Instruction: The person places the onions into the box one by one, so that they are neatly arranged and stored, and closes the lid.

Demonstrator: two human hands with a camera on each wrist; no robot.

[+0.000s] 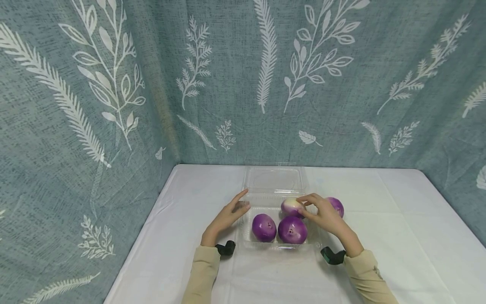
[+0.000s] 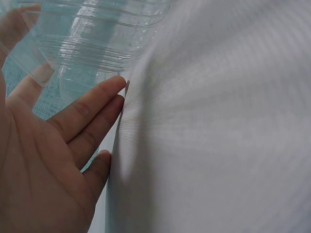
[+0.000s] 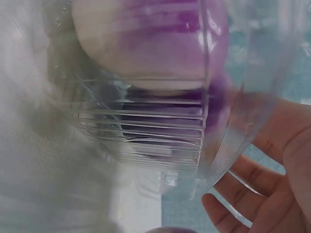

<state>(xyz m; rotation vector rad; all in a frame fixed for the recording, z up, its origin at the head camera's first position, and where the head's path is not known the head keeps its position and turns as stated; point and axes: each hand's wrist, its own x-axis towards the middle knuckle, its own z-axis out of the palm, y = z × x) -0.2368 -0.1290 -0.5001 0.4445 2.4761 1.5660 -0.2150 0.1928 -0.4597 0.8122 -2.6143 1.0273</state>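
A clear plastic clamshell box (image 1: 248,241) sits open with purple onions in it. Two of them, the front left onion (image 1: 263,228) and the front right onion (image 1: 292,230), show purple skin upward. Behind these is an onion (image 1: 290,206) with its pale end up, and my right hand (image 1: 328,215) pinches its right side between thumb and fingers. In the right wrist view this pale-and-purple onion (image 3: 150,43) shows through the ribbed wall. My left hand (image 1: 228,217) rests at the box's left side, fingers extended; its palm (image 2: 43,165) shows in the left wrist view.
Another purple onion (image 1: 336,206) lies outside the box, right behind my right hand. The box's lid (image 1: 275,179) is laid back toward the curtain (image 1: 235,84). A white cloth (image 1: 387,236) covers the table. Dark straps with camera mounts are on both wrists.
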